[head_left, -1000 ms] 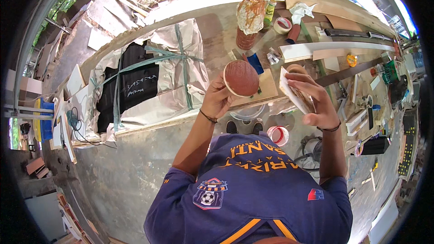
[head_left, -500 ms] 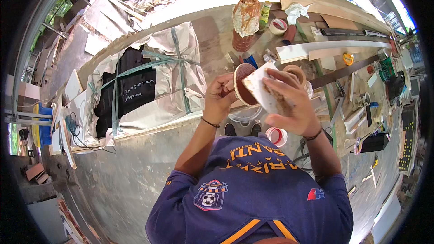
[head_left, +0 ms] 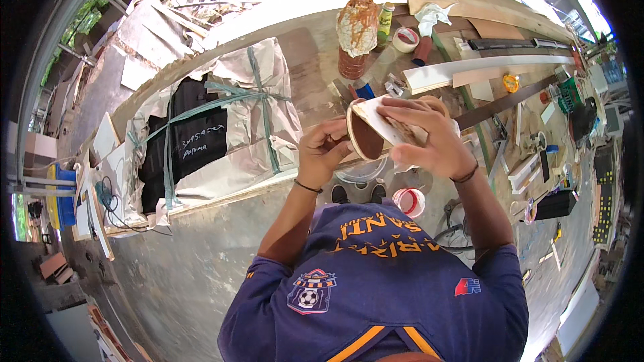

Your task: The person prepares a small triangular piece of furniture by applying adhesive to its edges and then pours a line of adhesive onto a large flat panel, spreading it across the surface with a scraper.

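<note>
My left hand (head_left: 324, 151) grips the left rim of a round brown wooden disc (head_left: 362, 135), held tilted in front of my chest. My right hand (head_left: 424, 135) presses a folded pale sheet, like sandpaper (head_left: 384, 121), flat against the disc's face and upper edge. The right hand covers most of the disc's right side. Both forearms rise from the lower edge, each with a dark band at the wrist.
A workbench (head_left: 315, 87) lies ahead with a stained can (head_left: 357, 30), a tape roll (head_left: 406, 39), wooden boards (head_left: 483, 67) and small tools. A wrapped bundle (head_left: 215, 127) sits to the left. A small red-and-white pot (head_left: 409, 201) stands on the concrete floor by my feet.
My right hand has brought the pale sheet from the right onto the disc and now rubs its face. The left hand keeps the disc, shifted a little lower.
</note>
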